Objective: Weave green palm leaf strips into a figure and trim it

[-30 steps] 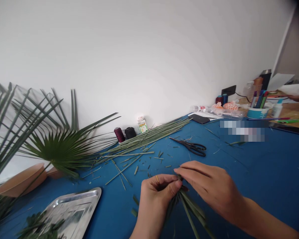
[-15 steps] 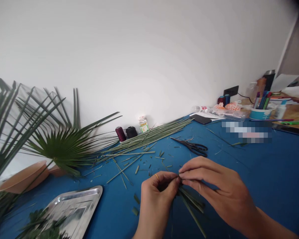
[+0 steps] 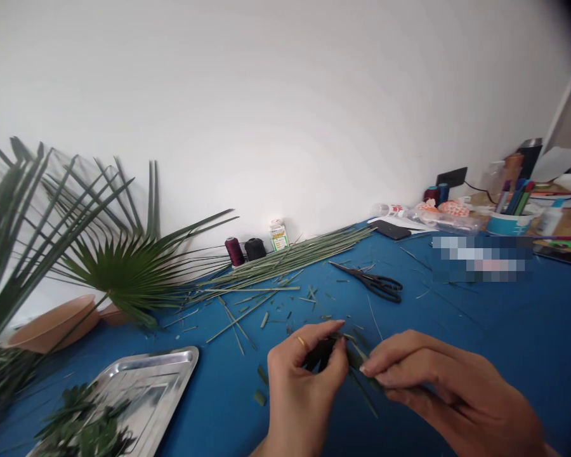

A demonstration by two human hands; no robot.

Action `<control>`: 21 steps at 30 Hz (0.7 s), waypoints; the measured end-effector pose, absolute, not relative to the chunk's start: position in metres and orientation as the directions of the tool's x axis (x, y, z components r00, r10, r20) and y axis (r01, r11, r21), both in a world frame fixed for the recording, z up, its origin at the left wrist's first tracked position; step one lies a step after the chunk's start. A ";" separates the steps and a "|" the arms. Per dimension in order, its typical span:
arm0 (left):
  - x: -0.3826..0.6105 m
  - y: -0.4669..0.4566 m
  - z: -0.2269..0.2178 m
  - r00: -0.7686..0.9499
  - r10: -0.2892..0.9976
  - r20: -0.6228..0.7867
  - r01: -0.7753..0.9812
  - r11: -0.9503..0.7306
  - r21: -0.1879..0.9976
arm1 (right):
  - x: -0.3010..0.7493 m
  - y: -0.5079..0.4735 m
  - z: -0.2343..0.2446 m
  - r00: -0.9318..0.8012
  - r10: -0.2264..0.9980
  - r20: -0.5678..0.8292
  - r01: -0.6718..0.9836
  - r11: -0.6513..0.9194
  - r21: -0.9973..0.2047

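My left hand [image 3: 304,374], with a ring on one finger, pinches a small bundle of green palm leaf strips [image 3: 356,355] near the table's front. To its right, my right hand [image 3: 447,387] has its thumb and fingers closed on a strip that runs out of the same bundle. The fingers hide much of the piece, so its shape cannot be made out. Beyond the hands lie black scissors [image 3: 368,279] with closed blades. Short leaf offcuts [image 3: 264,319] are scattered on the blue table [image 3: 228,400] around them.
A metal tray [image 3: 171,381] with leaf pieces stands at left, beside an orange bowl [image 3: 57,324] and palm fronds [image 3: 118,266]. Long strips [image 3: 285,260], a maroon thread spool [image 3: 235,251] and a black spool [image 3: 255,249] line the wall. A pen tub [image 3: 509,223] stands right.
My right hand has drawn away to the right and down from the left fingertips, pulling a strip. My left hand stays nearly in place. The view has shifted slightly.
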State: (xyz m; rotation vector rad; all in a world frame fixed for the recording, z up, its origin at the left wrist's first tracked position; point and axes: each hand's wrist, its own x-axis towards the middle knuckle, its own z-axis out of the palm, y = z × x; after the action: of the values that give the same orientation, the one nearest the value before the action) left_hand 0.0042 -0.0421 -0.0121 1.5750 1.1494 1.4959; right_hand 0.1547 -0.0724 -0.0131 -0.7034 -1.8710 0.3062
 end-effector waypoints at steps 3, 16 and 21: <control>0.003 -0.042 -0.011 -0.037 0.905 0.424 0.145 -0.415 0.898 | 0.157 -0.075 -0.014 -0.301 0.562 0.771 0.293 0.824 -0.486; 0.005 -0.046 -0.012 0.088 0.965 0.249 -0.063 -0.244 0.968 | 0.153 -0.069 0.001 0.132 0.827 0.546 0.114 0.534 -0.837; 0.005 -0.045 -0.011 0.178 0.954 0.242 0.014 -0.248 0.969 | 0.152 -0.062 0.007 0.053 0.858 0.510 0.150 0.498 -0.854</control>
State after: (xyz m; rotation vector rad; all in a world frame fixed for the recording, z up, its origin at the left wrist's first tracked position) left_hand 0.0050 -0.0447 -0.0107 1.4947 0.9745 1.2343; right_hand 0.1524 -0.0620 0.0073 -0.9389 -1.4407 0.6818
